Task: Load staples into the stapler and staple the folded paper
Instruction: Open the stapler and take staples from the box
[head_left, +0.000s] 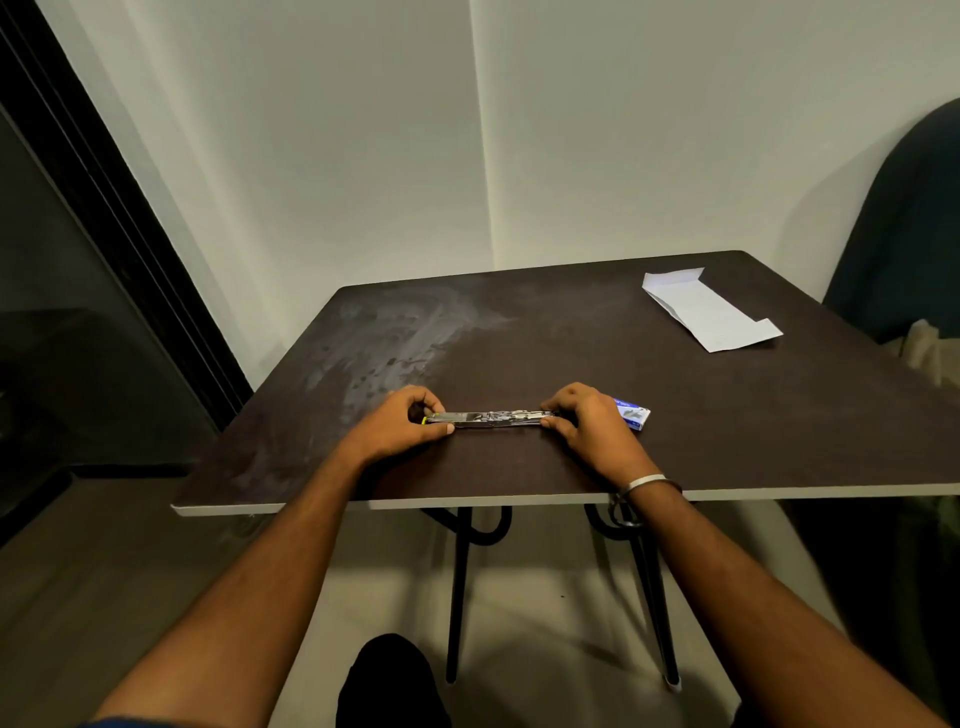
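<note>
Near the front edge of the table (519, 338), about midway along it, the stapler (491, 419) lies swung fully open into one long flat metal strip. Its long axis runs parallel to that front edge, one end pointing toward the left side of the table and the other toward the right. The left hand (402, 423) pinches the left end between thumb and curled fingers, where a small yellow-green part shows. The right hand (587, 421) pinches the right end the same way, thumb on the near side and fingers curled over the far side. A metal bangle (649, 482) circles the right wrist. Just beside the right hand, on its far right side, a small blue and white staple box (634, 414) rests on the tabletop. Well apart, toward the back right corner, the folded paper (709, 309) lies flat, its long axis slanting from the back edge toward the right edge.
</note>
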